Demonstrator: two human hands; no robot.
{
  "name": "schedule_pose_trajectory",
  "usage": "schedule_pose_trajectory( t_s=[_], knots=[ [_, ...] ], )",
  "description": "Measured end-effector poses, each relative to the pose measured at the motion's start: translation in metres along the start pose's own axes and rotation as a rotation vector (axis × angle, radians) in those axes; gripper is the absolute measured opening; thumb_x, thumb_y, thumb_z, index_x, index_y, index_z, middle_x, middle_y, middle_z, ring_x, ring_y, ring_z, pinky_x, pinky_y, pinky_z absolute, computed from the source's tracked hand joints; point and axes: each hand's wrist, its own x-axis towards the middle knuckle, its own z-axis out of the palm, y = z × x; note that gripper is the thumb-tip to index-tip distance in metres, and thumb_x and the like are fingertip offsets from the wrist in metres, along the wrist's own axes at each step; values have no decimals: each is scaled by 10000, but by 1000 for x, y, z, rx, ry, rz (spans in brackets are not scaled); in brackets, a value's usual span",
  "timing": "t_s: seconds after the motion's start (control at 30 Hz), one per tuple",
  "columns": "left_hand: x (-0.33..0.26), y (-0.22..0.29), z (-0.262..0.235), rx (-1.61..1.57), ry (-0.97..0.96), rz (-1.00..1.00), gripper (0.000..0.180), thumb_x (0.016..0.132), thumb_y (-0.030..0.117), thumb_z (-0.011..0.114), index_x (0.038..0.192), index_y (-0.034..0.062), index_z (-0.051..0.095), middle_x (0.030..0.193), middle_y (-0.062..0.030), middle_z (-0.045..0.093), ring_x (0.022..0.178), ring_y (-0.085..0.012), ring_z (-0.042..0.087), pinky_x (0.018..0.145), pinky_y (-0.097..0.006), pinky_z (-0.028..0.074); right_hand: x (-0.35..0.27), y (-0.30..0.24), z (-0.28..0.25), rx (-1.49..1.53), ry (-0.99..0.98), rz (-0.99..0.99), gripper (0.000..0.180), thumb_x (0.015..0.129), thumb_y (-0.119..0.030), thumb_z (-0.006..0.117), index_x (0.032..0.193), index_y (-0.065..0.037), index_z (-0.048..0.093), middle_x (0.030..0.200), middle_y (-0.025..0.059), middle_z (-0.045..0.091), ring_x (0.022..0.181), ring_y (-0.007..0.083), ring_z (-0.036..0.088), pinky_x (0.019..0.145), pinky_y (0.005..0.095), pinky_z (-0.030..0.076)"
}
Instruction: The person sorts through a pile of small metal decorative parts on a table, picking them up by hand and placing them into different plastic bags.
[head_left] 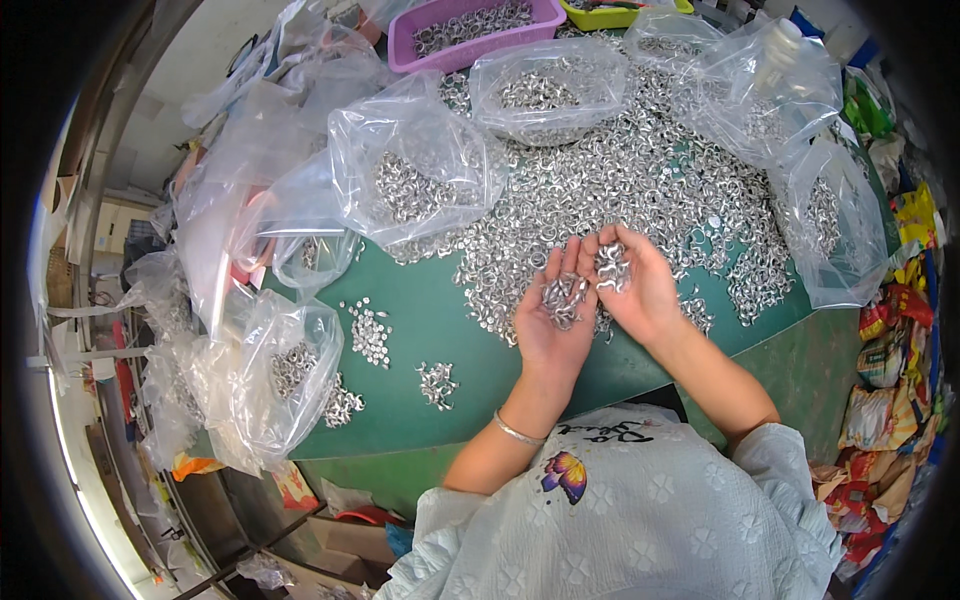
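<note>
My left hand is cupped, palm up, around a handful of small curved silver metal pieces. Beside it, my right hand curls its fingers over another few pieces of the same kind. The two hands touch along their inner edges, just over the near side of a wide heap of silver metal pieces. The heap spreads over the green tabletop. The pieces look like small hooks or open rings; their exact kind is too small to tell.
Clear plastic bags of metal pieces stand left, centre-left, back and right. A purple basket and a yellow-green tray sit at the back. Small piles of flat pieces and curved pieces lie left of my hands.
</note>
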Motion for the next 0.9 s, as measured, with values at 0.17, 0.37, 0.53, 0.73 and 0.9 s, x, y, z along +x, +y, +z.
schedule_pose_trajectory(
  t_s=[0.17, 0.37, 0.53, 0.73, 0.9],
  knots=[
    [-2, -21, 9, 116, -61, 89, 386, 961, 255, 307, 1234, 11, 430, 1307, -120, 446, 1220, -234, 404, 1050, -372, 302, -17, 24, -3, -691, -200, -521, 275, 950, -145, 359, 872, 29, 557, 881, 104, 597, 857, 159, 552, 879, 300, 407],
    [3, -22, 2, 149, -195, 40, 303, 947, 260, 370, 1146, 65, 488, 1241, -95, 502, 1175, -221, 451, 1027, -376, 339, -24, 27, 4, -971, -186, -751, 324, 969, -162, 305, 949, 46, 551, 970, 128, 585, 975, 184, 528, 912, 315, 376],
    [11, -16, -10, -129, -115, -211, 216, 922, 229, 443, 1033, 61, 521, 1109, -107, 543, 1013, -212, 542, 890, -347, 448, -26, 22, 7, -816, -187, -891, 326, 976, -180, 294, 979, 41, 534, 1033, 136, 548, 1031, 206, 494, 932, 325, 359],
    [11, -22, -3, -251, 38, -420, 147, 900, 193, 494, 955, 57, 505, 911, -93, 519, 751, -158, 515, 573, -232, 427, -38, 7, -12, -627, 58, -889, 294, 974, -185, 307, 1034, 13, 516, 1081, 106, 495, 1039, 168, 462, 955, 295, 317],
    [18, -43, 24, 186, -25, -544, 156, 889, 190, 499, 946, 45, 493, 873, -98, 506, 685, -141, 482, 493, -220, 368, -69, -27, -45, -760, 149, -1125, 206, 893, -66, 436, 1074, 14, 494, 1106, 108, 457, 1072, 176, 431, 950, 301, 318]
  ],
)
